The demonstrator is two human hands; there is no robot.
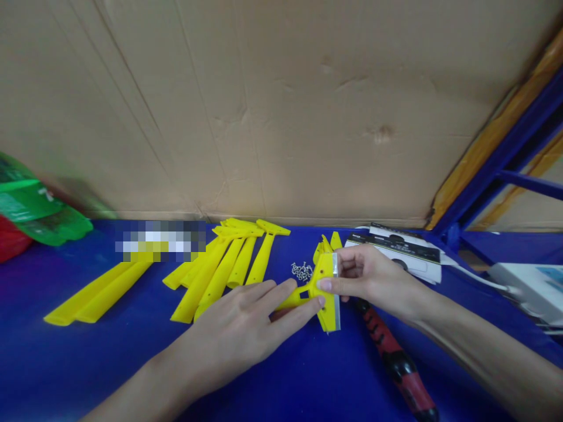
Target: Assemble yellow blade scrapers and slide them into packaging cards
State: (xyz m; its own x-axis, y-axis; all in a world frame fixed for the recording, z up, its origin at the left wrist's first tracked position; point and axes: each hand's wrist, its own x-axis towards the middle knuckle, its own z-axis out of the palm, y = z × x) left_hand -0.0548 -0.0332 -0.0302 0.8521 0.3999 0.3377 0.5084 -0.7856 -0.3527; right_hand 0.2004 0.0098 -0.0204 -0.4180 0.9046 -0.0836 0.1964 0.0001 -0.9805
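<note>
Bottle (46, 211) of see-through green plastic, just one, lies at the far left, a green band round its middle; something dark shows through its wall, but I cannot tell what. A red thing (13, 239) sits below it, cut off by the picture's edge. Next on the blue table (272, 381) come two yellow handles (119, 287) side by side, their far ends lost in a blurred patch. Right of them lies an overlapping row of yellow scrapers (203, 278); I count at least five. The left hand (248, 322) reaches over the handle of one more yellow scraper (331, 305), its index fingertip on the head; its palm is hidden, so whether it closes round the handle I cannot tell. Just beyond lie small metal screws (302, 271) in one heap, too many to count. The scraper, lifted above the table between both hands, has a flared head with small dark holes, a slot at the neck and a pale strip along its right edge. The right hand (373, 278) pinches that head, thumb in front, fingers behind. One red-and-black tool (382, 335) lies below the wrist; beyond it are flat white-and-black packs (424, 269), contents unseen, then one white device (497, 275) with a cable.
</note>
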